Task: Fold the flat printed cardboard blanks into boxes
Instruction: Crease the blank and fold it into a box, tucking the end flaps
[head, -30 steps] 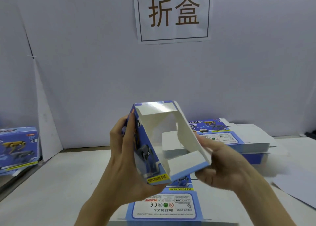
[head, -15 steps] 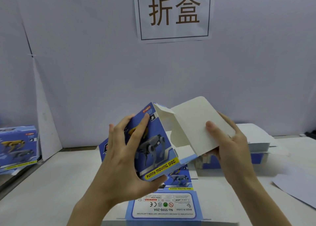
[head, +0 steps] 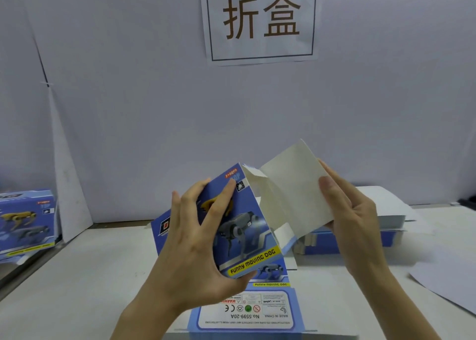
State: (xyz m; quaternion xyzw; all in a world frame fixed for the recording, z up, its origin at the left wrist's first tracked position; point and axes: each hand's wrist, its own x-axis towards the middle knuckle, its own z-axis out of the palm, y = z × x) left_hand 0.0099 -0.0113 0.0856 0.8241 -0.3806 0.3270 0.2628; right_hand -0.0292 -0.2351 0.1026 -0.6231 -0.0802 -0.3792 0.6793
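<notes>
A blue printed box [head: 247,239] marked "FUNNY MOVING DOG" is held above the table, half formed and tilted. My left hand [head: 198,239] grips its printed front face, fingers spread over it and thumb under the lower edge. The box's big white end flap [head: 293,193] stands open to the right. My right hand [head: 353,223] holds that flap, thumb on its inner white side and fingers behind it. A flat printed blank [head: 260,311] lies on the table below the box.
A stack of flat blanks [head: 383,223] lies on the table behind my right hand. A folded box [head: 25,223] stands at the far left. A white paper sheet [head: 445,278] lies at the right. A sign with two characters [head: 260,17] hangs on the wall.
The box was turned from showing its open white inside to showing its printed front. The white flap swung out to the right, and my right hand took hold of it.
</notes>
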